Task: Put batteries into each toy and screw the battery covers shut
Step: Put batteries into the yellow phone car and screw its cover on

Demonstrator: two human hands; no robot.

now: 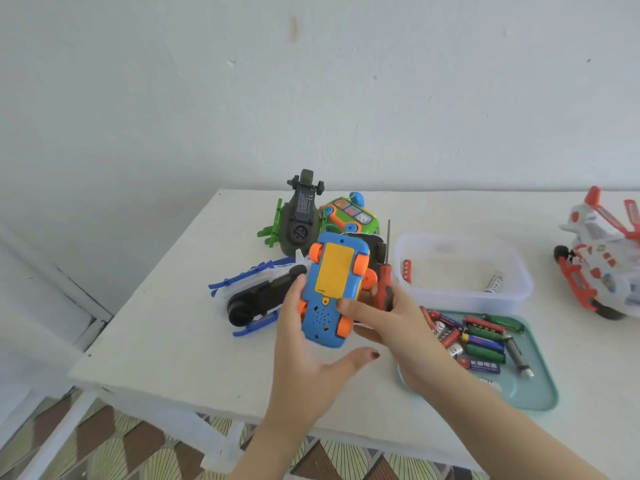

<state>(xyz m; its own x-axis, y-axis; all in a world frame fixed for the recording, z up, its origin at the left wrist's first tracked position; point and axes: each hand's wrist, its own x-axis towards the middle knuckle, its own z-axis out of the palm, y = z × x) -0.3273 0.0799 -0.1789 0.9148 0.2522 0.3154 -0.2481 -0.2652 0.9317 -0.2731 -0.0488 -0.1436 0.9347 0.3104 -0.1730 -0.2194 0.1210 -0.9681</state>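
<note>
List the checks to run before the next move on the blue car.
1. Underside of blue car faces up, left hand grips it: ok.
2. The yellow battery cover sits closed on the car: ok.
3. Cover screwed tight: cannot tell.
4. Cells loaded inside: cannot tell.
5. The screwdriver is held in the right hand: ok.
6. The spare batteries lie on the teal tray beside the right hand: ok.

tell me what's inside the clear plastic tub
Inside the clear plastic tub two batteries show: a red battery at its left wall and a silver battery at its right. The frosted walls blur the floor, so anything smaller cannot be told.
</note>
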